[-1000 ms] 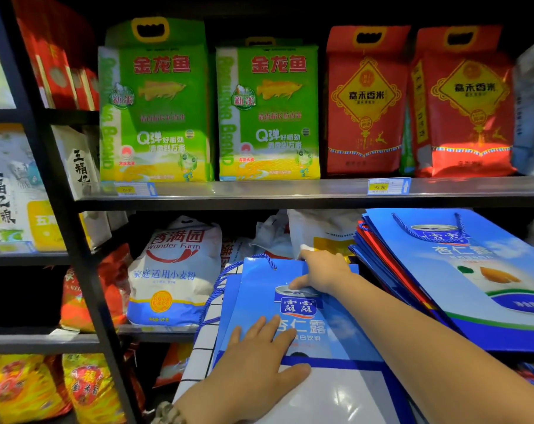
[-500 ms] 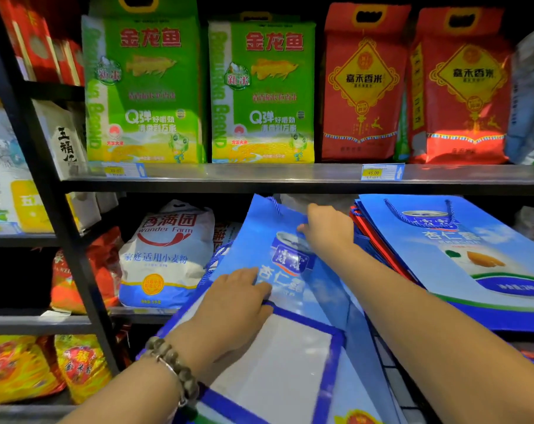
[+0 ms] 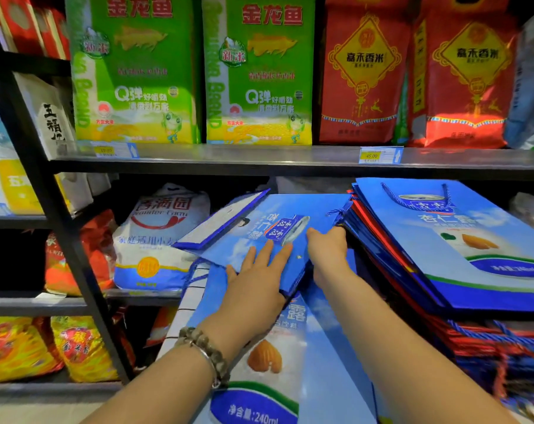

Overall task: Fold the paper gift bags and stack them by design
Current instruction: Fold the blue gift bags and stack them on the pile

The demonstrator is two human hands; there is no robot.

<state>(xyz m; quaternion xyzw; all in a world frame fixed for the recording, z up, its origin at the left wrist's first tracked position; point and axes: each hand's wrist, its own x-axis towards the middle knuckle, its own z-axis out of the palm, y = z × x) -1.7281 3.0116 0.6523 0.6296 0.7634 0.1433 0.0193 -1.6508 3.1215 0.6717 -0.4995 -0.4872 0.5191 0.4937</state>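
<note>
Left fingers (image 3: 267,255): straight and spread apart, lying flat on the printed face of the held gift bag (image 3: 259,221). I cannot tell where the thumb sits.
Right thumb (image 3: 314,237): on top of the held gift bag at its right edge, with the other fingers curled under, so the edge is pinched.
Left hand (image 3: 253,295): palm down on the near part of the held gift bag, with a bead bracelet (image 3: 204,347) on the wrist behind it.
Right hand (image 3: 328,255): at the right near corner of the held gift bag.
Held gift bag: blue, folded flat, turned sideways and tilted, with a blue cord dangling at its far right corner.
Flat gift bag (image 3: 275,365): same blue almond design, lying beneath and nearer than the held gift bag, partly covered by it and by the left forearm.
Stack of gift bags (image 3: 458,240): just right of the held gift bag, blue on top, with red and blue edges below. It crowds the right hand; whether they touch is unclear.
Flour sack (image 3: 158,237): white, left of the held gift bag and behind its raised end.
Shelf board (image 3: 290,157): above the held gift bag, with a price tag (image 3: 379,155) up to its right.
Green rice bags (image 3: 137,71): upright on the board, above-left of the held gift bag.
Red rice bags (image 3: 363,71): above-right of it.
Black post (image 3: 54,215): well left of the held gift bag.
Yellow packets (image 3: 15,347): far lower left.
</note>
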